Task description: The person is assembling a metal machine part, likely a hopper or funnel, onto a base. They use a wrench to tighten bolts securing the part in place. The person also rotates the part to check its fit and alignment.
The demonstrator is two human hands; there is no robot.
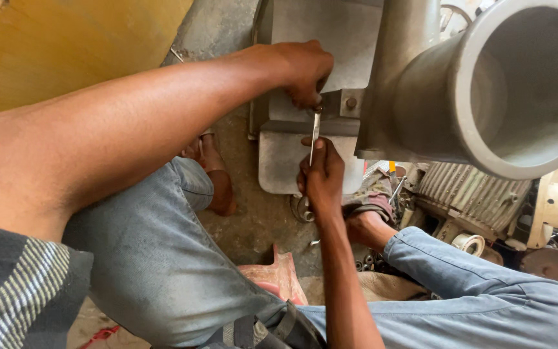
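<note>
Knees in worn blue jeans (163, 258) fill the lower frame, the person seated low on the concrete floor (253, 220), with a pink rag (279, 274) between the legs. Right hand (321, 178), centre frame, has its fingers closed around the lower end of a slim metal wrench (314, 132), thumb up along the shaft. Left hand (305, 71), reaching in from upper left, has its fingers pinched shut at the top end of the wrench, right where it meets the grey metal base plate (292, 158) of the machine; what exactly sits under the fingertips is hidden. A bolt head (351, 102) shows just right of that spot. Judgement: tool should stay seated square, upper hand steadying the head while the lower hand turns, to avoid slipping off. Beyond, upper right, a wide grey pipe mouth (518, 84); below it a ribbed motor housing (466, 190) among scattered parts.
</note>
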